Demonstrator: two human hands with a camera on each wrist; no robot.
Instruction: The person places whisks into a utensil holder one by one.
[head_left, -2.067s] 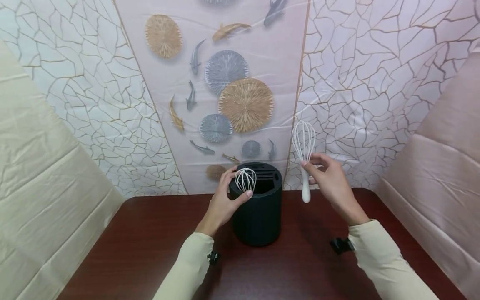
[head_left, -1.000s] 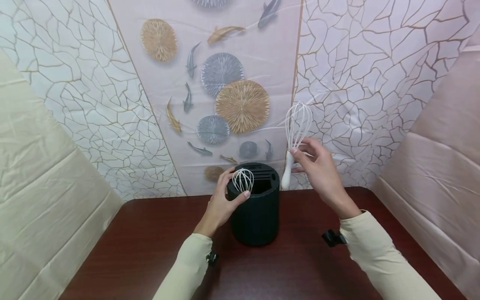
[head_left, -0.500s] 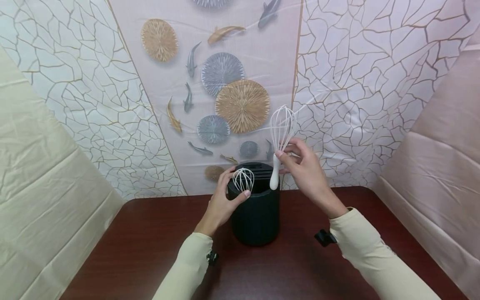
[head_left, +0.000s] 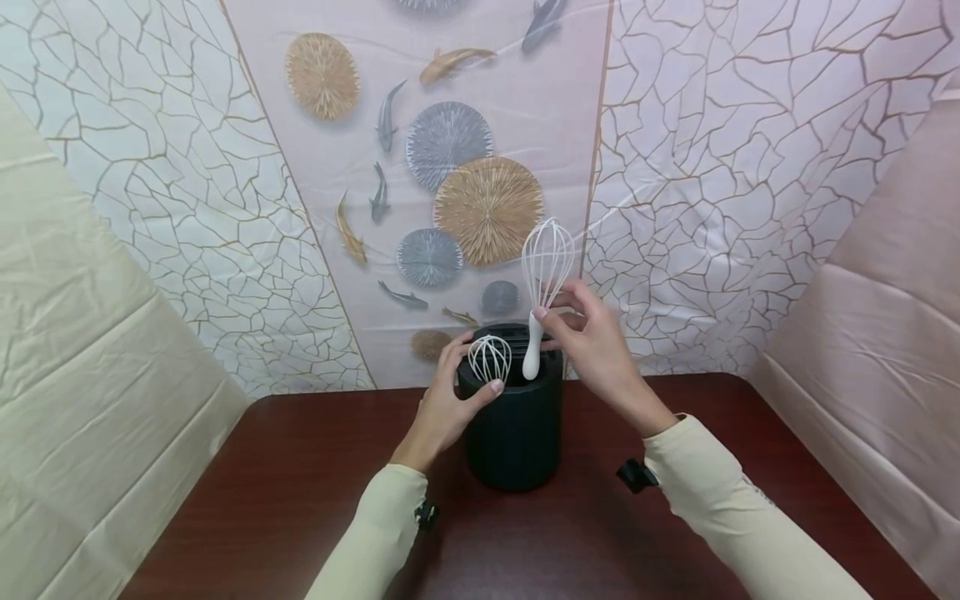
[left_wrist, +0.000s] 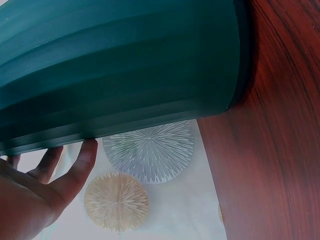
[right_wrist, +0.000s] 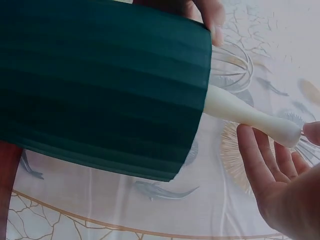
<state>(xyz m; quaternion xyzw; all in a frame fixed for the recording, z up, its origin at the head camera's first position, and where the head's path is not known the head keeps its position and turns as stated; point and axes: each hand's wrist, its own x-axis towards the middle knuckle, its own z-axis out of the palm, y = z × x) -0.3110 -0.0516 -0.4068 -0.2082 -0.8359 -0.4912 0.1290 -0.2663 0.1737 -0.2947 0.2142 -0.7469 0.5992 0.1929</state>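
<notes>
Dark round utensil holder (head_left: 513,433) stands upright on the dark red wood worktop (head_left: 262,500), near the back edge, roughly centred between the two arms. Left hand (head_left: 442,408) is wrapped around the holder's upper left side, fingers and thumb curled on the rim; left wrist view shows the fingers (left_wrist: 80,160) pressed against the ribbed wall of the holder (left_wrist: 125,65). A small whisk (head_left: 490,358) already sits in the holder, wire head up, sticking out just beside the left thumb tip. Right hand (head_left: 592,346) pinches a larger white whisk (head_left: 542,292) where handle meets wires, fingertips closed on it, wire head up, handle pointing down. Handle end is at the holder's opening, right of the small whisk; head view puts the tip level with the rim, can't tell if it touches anything inside. Right wrist view shows the white handle (right_wrist: 250,117) emerging from behind the holder's rim (right_wrist: 200,100), with the right fingers (right_wrist: 260,155) near its upper end, and the wires of a whisk blurred behind it. Whisk is close to upright, slightly tilted. Both sleeves are cream, each with a small black clip (head_left: 636,475) at the cuff. Behind the worktop hangs a printed sheet with fish and round fan shapes (head_left: 487,208), flanked by cracked-pattern panels (head_left: 750,167); plain cream sheeting (head_left: 90,375) on the left, pinkish on the right.
</notes>
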